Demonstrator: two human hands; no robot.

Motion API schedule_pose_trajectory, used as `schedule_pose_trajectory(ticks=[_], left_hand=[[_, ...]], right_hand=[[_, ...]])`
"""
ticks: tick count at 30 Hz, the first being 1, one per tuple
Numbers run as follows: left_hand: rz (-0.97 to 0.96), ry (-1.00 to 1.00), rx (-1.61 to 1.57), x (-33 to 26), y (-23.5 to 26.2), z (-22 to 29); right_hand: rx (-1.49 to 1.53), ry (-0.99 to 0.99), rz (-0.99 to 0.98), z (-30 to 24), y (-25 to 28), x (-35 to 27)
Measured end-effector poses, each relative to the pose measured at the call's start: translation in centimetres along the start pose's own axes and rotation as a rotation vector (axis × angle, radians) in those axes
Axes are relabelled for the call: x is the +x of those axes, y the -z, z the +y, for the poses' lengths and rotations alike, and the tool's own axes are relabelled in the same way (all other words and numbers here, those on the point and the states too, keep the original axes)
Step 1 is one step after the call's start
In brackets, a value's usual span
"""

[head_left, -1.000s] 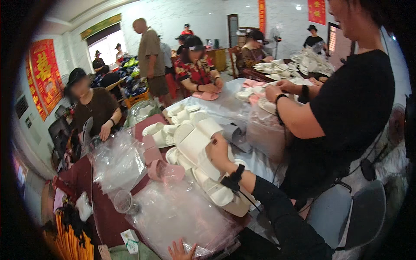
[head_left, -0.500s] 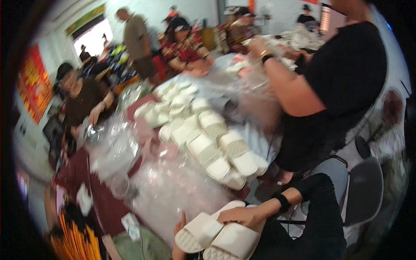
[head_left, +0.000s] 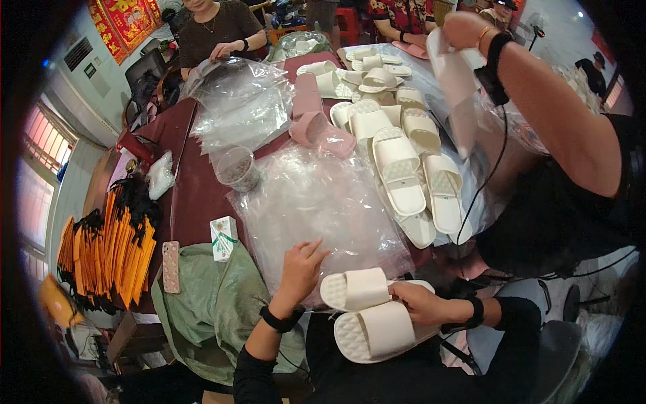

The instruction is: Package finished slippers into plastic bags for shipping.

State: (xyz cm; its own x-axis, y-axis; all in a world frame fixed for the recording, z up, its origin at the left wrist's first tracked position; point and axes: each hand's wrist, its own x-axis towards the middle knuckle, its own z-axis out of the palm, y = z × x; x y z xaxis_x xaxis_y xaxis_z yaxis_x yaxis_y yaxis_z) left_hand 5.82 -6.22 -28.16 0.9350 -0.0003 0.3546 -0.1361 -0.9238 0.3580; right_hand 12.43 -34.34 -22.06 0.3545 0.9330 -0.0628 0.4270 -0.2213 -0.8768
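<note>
My right hand (head_left: 420, 304) grips a pair of white slide slippers (head_left: 389, 328) at the near edge of the table. The two lie side by side, toes to the left, with my fingers at their inner edges. My left hand (head_left: 300, 271) hovers over or touches a stack of clear plastic bags (head_left: 316, 209); I cannot tell which. Its fingers are apart and nothing is in them. Just beyond the bags sits a pink slipper (head_left: 323, 135). Right of the stack lie several more white slippers (head_left: 398, 161) in overlapping rows.
A clear plastic cup (head_left: 237, 170) stands left of the bags. Nearer are a small white box (head_left: 223, 237), a pink phone case (head_left: 171, 268) and green sacking (head_left: 208, 289). Orange strips (head_left: 111, 252) lie at left. A co-worker's arm (head_left: 552, 114) reaches in from the right, beside a hanging cable (head_left: 496, 161).
The view has swung down and to the left. My left hand has come out from behind the slippers to the bags. The right hand still grips the slippers.
</note>
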Motion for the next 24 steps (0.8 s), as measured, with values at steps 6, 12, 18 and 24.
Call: schedule_pose_trajectory(ticks=[6,12,18,24], left_hand=[[0.1,0.042,-0.083,1.3,2.3,1.7],[0.166,0.015,-0.201,1.2,1.9,3.0],[0.157,-0.083,-0.049,1.5,0.9,3.8],[0.171,-0.11,-0.121,2.3,0.8,4.9]], right_hand=[[-0.561,0.135,0.296,0.1,-0.8,1.7],[-0.466,0.091,0.59,0.4,-3.7,4.5],[-0.405,0.072,0.821,1.7,-4.2,8.8],[-0.394,0.052,0.828,2.7,-5.0,12.8]])
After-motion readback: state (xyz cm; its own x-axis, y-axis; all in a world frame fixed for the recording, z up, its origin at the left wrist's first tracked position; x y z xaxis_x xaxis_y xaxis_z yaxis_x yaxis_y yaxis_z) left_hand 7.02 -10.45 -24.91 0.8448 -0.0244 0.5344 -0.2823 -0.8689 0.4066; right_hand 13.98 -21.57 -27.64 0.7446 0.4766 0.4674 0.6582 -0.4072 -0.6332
